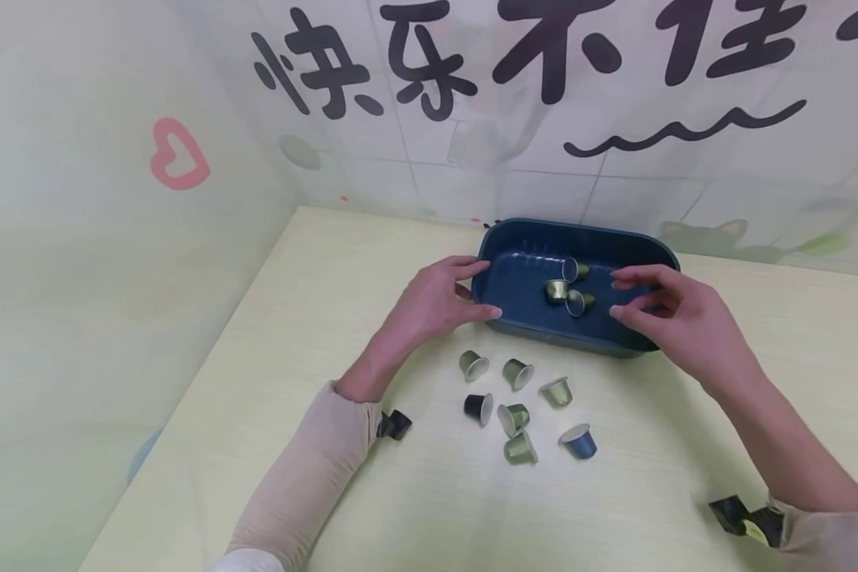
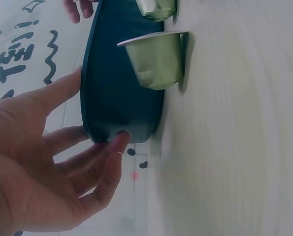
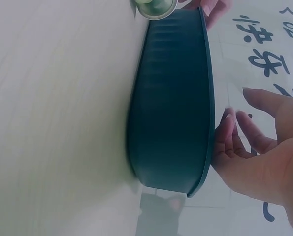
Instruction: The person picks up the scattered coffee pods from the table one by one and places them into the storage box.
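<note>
A dark blue oblong bin point(image 1: 515, 290) stands near the wall with 3 greenish coffee capsules point(image 1: 557, 291) inside. My left hand point(image 1: 432, 300) is at its left end, thumb along the front rim and fingers spread against the end; the left wrist view shows fingertips touching the bin. Over the right end hovers my right hand point(image 1: 686, 318), its fingers loosely bent, thumb and fingertips apart, with nothing between them. In front of the bin lie several green capsules point(image 1: 520, 449), a black capsule point(image 1: 476, 408) and a blue capsule point(image 1: 579, 442).
The pale wooden table point(image 1: 272, 357) meets a white printed wall point(image 1: 443, 187) just behind the bin. Another wall point(image 1: 79, 262) bounds the left side. Black clips point(image 1: 395, 425) sit at the sleeve cuffs.
</note>
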`<state>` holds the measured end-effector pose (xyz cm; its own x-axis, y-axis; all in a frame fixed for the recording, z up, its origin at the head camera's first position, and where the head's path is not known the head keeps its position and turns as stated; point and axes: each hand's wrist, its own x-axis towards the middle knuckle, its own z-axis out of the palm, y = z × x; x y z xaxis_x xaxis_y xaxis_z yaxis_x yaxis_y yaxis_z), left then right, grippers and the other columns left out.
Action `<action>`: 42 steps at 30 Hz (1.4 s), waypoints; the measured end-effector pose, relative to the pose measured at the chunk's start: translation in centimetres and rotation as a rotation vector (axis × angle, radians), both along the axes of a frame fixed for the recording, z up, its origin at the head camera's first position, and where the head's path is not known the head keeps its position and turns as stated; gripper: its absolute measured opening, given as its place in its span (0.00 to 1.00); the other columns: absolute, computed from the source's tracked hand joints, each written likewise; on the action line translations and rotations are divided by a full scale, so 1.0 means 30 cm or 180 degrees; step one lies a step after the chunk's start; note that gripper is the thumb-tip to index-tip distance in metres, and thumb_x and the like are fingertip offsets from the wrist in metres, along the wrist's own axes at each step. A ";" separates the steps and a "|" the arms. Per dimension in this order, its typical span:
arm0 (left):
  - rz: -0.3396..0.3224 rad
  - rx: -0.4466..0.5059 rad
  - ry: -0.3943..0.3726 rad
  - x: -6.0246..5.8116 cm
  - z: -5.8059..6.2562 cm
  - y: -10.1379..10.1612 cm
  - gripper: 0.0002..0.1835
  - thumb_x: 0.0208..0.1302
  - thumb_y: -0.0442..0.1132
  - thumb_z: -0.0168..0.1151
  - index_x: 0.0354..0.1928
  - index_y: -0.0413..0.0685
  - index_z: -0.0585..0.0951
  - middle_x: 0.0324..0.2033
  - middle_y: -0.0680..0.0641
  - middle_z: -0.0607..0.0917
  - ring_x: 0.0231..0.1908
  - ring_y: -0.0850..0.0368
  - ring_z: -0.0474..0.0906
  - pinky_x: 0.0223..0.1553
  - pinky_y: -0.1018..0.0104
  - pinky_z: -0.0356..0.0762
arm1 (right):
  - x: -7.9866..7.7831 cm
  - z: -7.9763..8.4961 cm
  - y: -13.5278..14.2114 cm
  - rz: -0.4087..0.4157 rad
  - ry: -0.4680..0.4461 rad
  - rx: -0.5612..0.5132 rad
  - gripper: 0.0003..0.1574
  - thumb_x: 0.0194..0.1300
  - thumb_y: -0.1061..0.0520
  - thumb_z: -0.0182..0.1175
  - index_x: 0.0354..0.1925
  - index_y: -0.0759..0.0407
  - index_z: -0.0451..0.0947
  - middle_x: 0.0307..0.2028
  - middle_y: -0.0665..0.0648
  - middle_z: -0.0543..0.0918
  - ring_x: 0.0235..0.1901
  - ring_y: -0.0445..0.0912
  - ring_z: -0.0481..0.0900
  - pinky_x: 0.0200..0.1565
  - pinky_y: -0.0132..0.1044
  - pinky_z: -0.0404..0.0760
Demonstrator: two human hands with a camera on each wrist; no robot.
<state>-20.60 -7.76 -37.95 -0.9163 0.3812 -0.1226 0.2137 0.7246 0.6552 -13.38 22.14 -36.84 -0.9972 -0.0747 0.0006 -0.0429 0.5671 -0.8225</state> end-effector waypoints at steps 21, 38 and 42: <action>-0.0010 -0.0019 -0.0012 -0.002 0.000 0.002 0.40 0.56 0.53 0.75 0.70 0.54 0.72 0.69 0.51 0.71 0.47 0.61 0.83 0.36 0.68 0.79 | 0.072 -0.031 -0.022 0.0238 0.0075 -0.0124 0.21 0.67 0.56 0.67 0.57 0.56 0.78 0.39 0.56 0.82 0.32 0.44 0.78 0.32 0.27 0.76; 0.0034 0.0025 -0.0050 -0.001 -0.001 0.002 0.41 0.55 0.52 0.76 0.70 0.54 0.72 0.68 0.51 0.72 0.44 0.63 0.84 0.34 0.68 0.79 | 0.126 -0.035 -0.037 0.0573 0.0053 -0.0346 0.23 0.68 0.59 0.65 0.61 0.54 0.78 0.41 0.58 0.85 0.36 0.45 0.81 0.36 0.26 0.78; 0.0035 0.0009 -0.0022 0.000 0.000 0.001 0.40 0.54 0.52 0.76 0.70 0.54 0.73 0.65 0.50 0.75 0.41 0.64 0.84 0.33 0.68 0.78 | 0.129 -0.043 -0.036 0.0628 0.0076 -0.0359 0.23 0.68 0.60 0.64 0.61 0.56 0.78 0.47 0.57 0.86 0.38 0.45 0.83 0.37 0.26 0.79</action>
<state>-20.60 -7.73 -37.96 -0.9196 0.3714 -0.1277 0.2013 0.7249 0.6587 -9.50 21.04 -38.13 -0.9629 -0.2663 0.0433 -0.1640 0.4502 -0.8777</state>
